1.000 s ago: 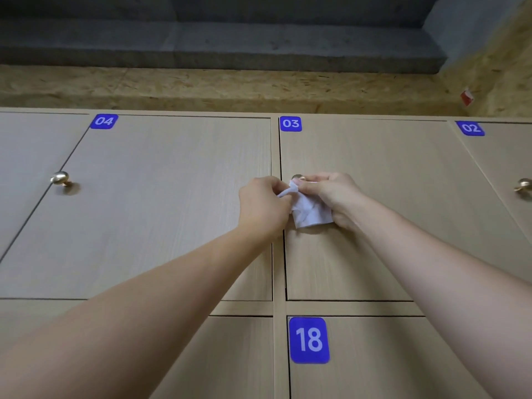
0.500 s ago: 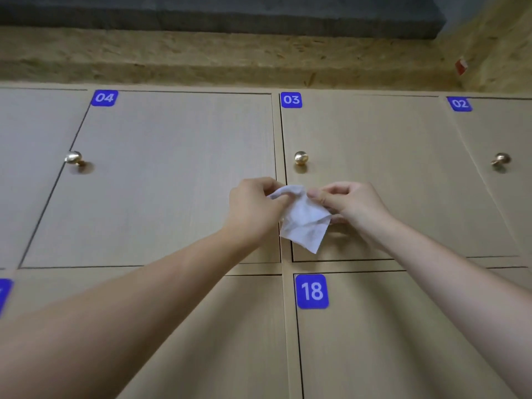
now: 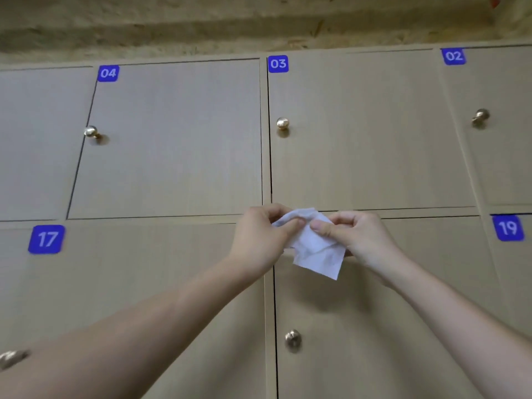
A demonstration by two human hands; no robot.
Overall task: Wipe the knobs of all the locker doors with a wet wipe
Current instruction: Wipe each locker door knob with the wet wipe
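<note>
The hands have come down and away from the knob on door 03 (image 3: 282, 123), which one hand was rubbing with the wipe a second ago. Now that knob is bare, up above the hands. The view has dropped too, so a lower row of doors shows.

The wipe (image 3: 313, 249) is held in the air between both hands, in front of the gap between the top row and the row below. It touches no knob. The left hand (image 3: 260, 240) pinches its left top edge, thumb and fingers curled tight on it. The right hand (image 3: 357, 240) pinches its right top edge the same way. Each grip is closed on the wipe, and the rest of the wipe hangs down below them, a bit crumpled.

I think the person is fixing the wipe: pulling it flat or turning it to a clean bit before the next knob. So this step sits between knobs.

There are more knobs to do. One knob (image 3: 293, 339) is right below the grips, on the door under 03. The 04 knob (image 3: 91, 132) is up and well to the left. The 02 knob (image 3: 481, 116) is up and well to the right. Another knob (image 3: 13, 357) peeks out far down on the left, by the left arm. I cannot tell which ones are clean.

Next, one hand needs to bunch the wipe, reach to a knob, wrap the wipe round it and rub all over. The low knob looks closest.
</note>
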